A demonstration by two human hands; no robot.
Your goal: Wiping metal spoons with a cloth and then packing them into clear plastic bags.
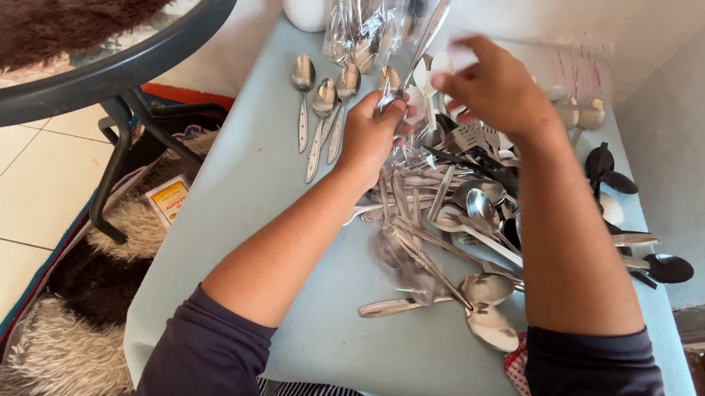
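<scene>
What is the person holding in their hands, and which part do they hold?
The left hand holds a metal knife by its lower handle end, blade pointing up. The right hand is blurred; whether it holds anything cannot be told.

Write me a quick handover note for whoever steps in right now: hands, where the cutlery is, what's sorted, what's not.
Left hand: gripping a metal utensil upright by its lower end, with crinkled clear plastic wrap at the grip.
Right hand: raised above the pile, blurred, fingers loosely bent; whether it holds anything is unclear.
Done: three steel spoons lie side by side on the light blue table, left of the hands.
Left: a mixed pile of cutlery in the middle, black plastic spoons at the right edge, and a clear bag of cutlery at the back.
</scene>
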